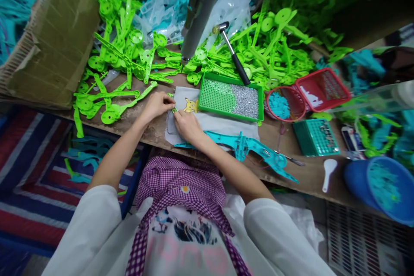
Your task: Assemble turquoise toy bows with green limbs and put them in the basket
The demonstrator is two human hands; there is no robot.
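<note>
My left hand [159, 105] and my right hand [188, 126] meet over a grey cloth [223, 124] at the table's front edge. Both are closed, with the fingers pinched round a small bright green plastic part [175, 110]; most of it is hidden by the fingertips. Under my right forearm lies a blue plastic toy bow part [258, 148]. Just beyond the right hand, a green basket [202, 110] holds many tiny silvery metal pieces [244, 100]. A yellow cartoon figure [190, 105] is printed on the cloth beside the basket.
Green plastic parts [121, 58] are heaped along the back, under a grey post [202, 13]. A hammer [237, 58] leans by the basket. To the right are a red basket [323, 90], a teal box [307, 138], a white spoon [329, 174] and a blue bucket [359, 177]. Cardboard [58, 39] stands left.
</note>
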